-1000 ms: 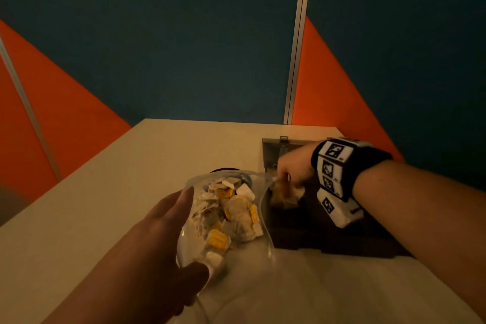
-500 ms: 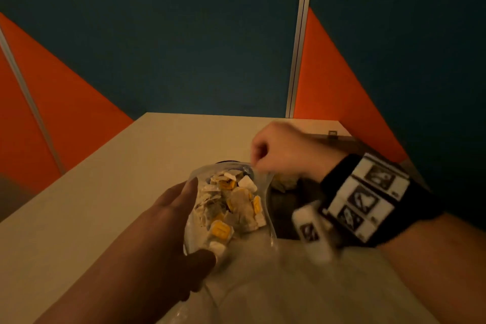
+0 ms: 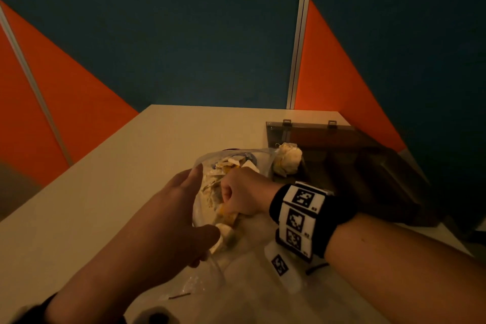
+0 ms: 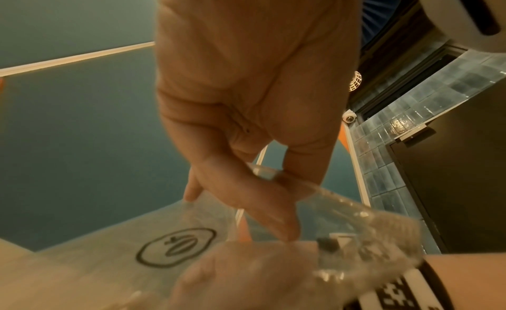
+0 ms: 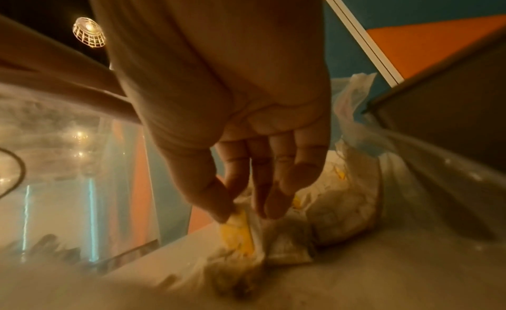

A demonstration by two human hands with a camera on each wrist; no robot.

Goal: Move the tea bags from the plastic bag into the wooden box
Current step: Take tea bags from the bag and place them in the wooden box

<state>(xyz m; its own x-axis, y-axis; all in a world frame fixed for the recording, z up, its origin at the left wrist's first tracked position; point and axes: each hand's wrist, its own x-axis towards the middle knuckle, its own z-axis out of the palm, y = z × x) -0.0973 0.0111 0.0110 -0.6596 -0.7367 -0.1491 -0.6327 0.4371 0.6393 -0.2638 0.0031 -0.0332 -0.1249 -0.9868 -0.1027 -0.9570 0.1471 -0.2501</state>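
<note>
A clear plastic bag [image 3: 207, 221] full of white and yellow tea bags [image 3: 214, 181] lies on the table. My left hand [image 3: 194, 208] pinches the bag's rim [image 4: 276, 176] between thumb and fingers and holds the mouth open. Inside the bag, my right hand [image 3: 231, 208] has its thumb and fingers closed on a tea bag with a yellow tag [image 5: 238, 230]. The dark wooden box [image 3: 373, 173] stands to the right with its lid [image 3: 310, 134] open. A clump of tea bags [image 3: 286, 159] lies in its near left corner.
The beige table [image 3: 105, 192] ends at blue and orange wall panels [image 3: 184, 47] behind. The box sits close to the table's right edge. A marker band [image 3: 299, 213] is on my right wrist.
My right hand has left the box, where a clump of tea bags now lies, and has moved left and down into the plastic bag. My left hand has kept holding the bag.
</note>
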